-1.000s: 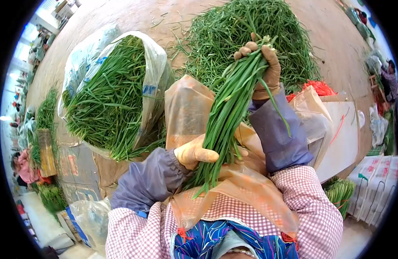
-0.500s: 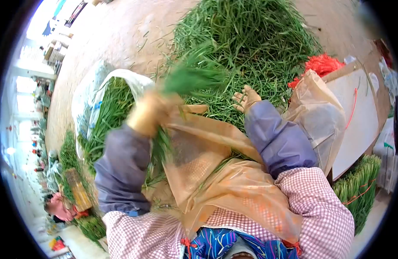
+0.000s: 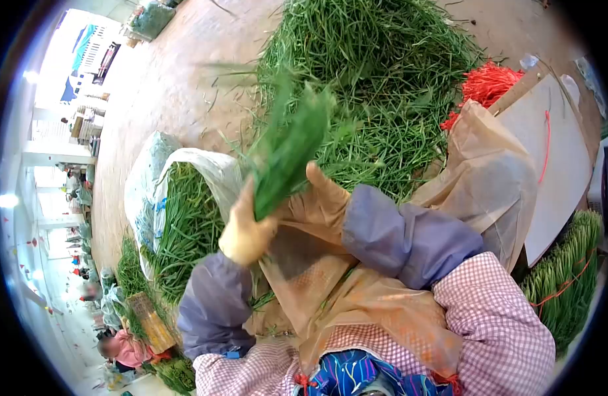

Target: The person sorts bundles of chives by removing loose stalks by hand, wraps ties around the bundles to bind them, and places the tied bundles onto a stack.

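Note:
My left hand [image 3: 246, 231], in a pale tan glove, is closed around a bunch of long, thin green chive-like stalks [image 3: 292, 148]. The bunch stands up from the fist, its upper end smeared by motion. Beside its lower end is my right hand [image 3: 325, 203], also gloved, open with the thumb raised away from the fingers. I cannot tell whether it touches the stalks. Beneath both hands, a translucent tan plastic apron [image 3: 376, 284] covers my lap. Past them a large heap of loose green stalks [image 3: 376, 79] lies on the floor.
On my left is a white plastic sack [image 3: 205, 162] full of green stalks. Red ties [image 3: 489, 86] lie at the right, near a pale board [image 3: 548, 158]. Tied bundles [image 3: 561, 284] stand by my right elbow. A person in pink [image 3: 134, 348] sits at far left.
My right hand has moved left and nearer to me, to the base of the bunch. The bunch in my left hand has swung more upright. The view has shifted slightly.

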Demonstrator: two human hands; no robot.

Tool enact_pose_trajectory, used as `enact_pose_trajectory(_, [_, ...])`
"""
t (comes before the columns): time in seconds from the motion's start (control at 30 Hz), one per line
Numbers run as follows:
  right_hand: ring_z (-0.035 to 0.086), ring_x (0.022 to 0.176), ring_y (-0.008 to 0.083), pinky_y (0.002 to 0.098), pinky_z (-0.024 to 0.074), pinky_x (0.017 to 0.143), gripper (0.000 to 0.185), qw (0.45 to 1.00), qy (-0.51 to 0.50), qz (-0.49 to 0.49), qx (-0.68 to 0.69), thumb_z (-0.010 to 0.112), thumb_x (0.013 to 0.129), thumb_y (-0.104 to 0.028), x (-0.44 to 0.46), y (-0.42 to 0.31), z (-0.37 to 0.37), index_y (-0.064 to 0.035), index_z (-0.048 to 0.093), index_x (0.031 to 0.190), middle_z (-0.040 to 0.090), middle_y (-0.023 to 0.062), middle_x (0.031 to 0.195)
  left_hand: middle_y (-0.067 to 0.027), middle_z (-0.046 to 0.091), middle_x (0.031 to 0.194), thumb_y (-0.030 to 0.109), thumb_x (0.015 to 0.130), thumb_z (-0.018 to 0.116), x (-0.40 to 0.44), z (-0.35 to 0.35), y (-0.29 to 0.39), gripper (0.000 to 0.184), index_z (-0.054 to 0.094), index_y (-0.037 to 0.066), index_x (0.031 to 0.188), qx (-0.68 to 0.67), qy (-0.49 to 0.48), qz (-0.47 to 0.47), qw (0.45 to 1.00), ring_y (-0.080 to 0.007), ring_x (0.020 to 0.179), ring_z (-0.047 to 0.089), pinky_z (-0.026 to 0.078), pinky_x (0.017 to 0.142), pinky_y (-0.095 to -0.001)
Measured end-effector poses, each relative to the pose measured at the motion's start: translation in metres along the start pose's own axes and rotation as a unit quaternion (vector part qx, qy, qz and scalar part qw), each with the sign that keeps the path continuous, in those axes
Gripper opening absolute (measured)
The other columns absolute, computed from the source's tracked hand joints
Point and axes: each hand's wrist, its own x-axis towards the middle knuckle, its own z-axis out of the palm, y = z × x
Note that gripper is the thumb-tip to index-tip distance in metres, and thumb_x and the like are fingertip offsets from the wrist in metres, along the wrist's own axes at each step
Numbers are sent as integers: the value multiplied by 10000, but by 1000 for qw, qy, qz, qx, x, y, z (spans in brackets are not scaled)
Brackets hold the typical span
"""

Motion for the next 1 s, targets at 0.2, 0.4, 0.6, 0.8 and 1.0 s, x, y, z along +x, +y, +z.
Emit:
enact_pose_trajectory(0.2, [632, 1047, 315, 500, 485, 981, 689, 991, 39, 53, 117, 718, 756, -574, 7, -12, -18, -43, 591, 1177, 647, 160, 1109, -100, 615, 1195, 33, 764, 650, -88, -23, -9, 625, 453, -11, 1356, -27, -73, -172, 982, -172, 1083, 558, 410, 968, -284])
enact_pose_trajectory(0.4, [535, 578, 199, 348, 509, 565, 341, 992, 89, -19, -90, 649, 898, -367, 58, -30, -93, -33, 604, 949, 567, 43, 716, -84, 638, 1140, 33, 798, 679, -151, -26, -55, 581, 468, 4, 1339, -135, -99, -256, 952, -158, 1010, 586, 457, 907, -296])
enact_pose_trajectory(0.6, [389, 411, 88, 280, 360, 381, 198, 854, 253, -264, -370, 580, 940, -249, 54, -167, -85, -67, 609, 1013, 473, -11, 571, -139, 663, 1120, 13, 761, 704, -193, 1, -85, 664, 451, 35, 1375, -151, -46, -287, 945, -200, 1000, 627, 475, 884, -306])
enact_pose_trajectory(0.8, [663, 928, 241, 344, 589, 718, 723, 699, 147, 162, -681, 718, 834, -360, 4, -93, 22, -113, 393, 1431, 587, 170, 1178, -248, 671, 992, 30, 700, 694, -184, 17, -61, 874, 303, 102, 1479, 51, -6, -205, 977, -411, 941, 650, 516, 805, -396])
enact_pose_trajectory(1.0, [623, 929, 128, 296, 505, 843, 280, 614, 155, 35, -773, 630, 899, -88, 2, -22, -33, -19, 613, 1170, 701, 79, 989, -250, 674, 874, 86, 728, 692, -195, 27, -54, 919, 216, 113, 1513, 141, 7, -169, 976, -426, 756, 660, 530, 675, -469])
